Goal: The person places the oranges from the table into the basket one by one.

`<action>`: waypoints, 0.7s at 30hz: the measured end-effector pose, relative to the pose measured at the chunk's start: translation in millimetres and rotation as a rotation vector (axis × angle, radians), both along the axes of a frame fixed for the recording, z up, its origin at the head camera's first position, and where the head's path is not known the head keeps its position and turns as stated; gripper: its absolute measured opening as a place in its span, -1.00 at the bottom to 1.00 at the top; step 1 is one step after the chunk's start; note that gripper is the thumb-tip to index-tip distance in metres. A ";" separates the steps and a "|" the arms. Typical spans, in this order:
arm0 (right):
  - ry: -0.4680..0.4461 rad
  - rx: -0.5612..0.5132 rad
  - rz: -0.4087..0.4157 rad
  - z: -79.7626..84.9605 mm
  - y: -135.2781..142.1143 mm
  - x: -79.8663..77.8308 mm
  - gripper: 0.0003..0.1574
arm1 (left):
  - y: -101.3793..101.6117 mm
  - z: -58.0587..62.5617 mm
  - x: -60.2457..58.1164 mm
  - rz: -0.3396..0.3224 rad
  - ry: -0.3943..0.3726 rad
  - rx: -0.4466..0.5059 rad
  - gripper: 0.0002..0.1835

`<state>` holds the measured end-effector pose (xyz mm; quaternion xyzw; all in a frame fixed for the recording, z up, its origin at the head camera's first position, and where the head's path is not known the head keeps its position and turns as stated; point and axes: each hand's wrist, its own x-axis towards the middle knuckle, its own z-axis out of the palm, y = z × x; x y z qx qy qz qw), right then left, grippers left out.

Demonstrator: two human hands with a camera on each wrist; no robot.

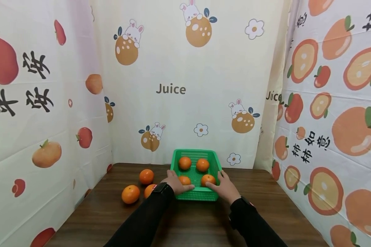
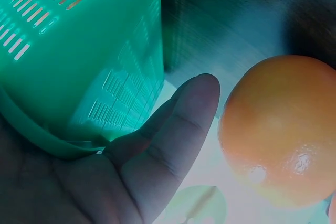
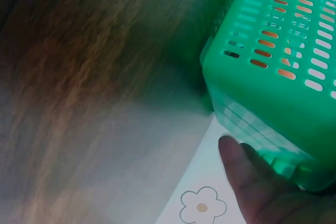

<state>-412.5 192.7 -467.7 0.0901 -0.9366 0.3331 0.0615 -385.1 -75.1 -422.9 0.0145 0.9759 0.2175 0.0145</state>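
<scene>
A green plastic basket with slotted walls stands on the table with several oranges inside. On its left side, my left hand grips the rim, thumb over the near corner. My right hand holds the right side the same way, its thumb inside by an orange. In the left wrist view, fingers lie along the outer wall of the basket. The right wrist view has fingers against the basket's outside; the right thumb is hidden there.
Left of the basket, three loose oranges lie on the brown wooden table: one at the back, one farther left, and one partly behind my left wrist. Fruit-printed cloth hangs around the table's back and sides.
</scene>
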 end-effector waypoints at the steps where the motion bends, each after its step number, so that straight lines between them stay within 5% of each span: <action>1: -0.007 -0.017 0.005 -0.9 1.5 -0.9 0.32 | 0.4 -0.8 -0.7 0.001 0.000 -0.008 0.42; 9: -0.032 -0.072 0.023 -6.5 9.5 -8.3 0.46 | 1.0 1.1 2.3 0.012 0.016 0.019 0.40; 21: -0.073 -0.089 0.011 2.1 5.3 -2.0 0.43 | -3.3 -15.1 -5.1 -0.042 0.105 0.075 0.40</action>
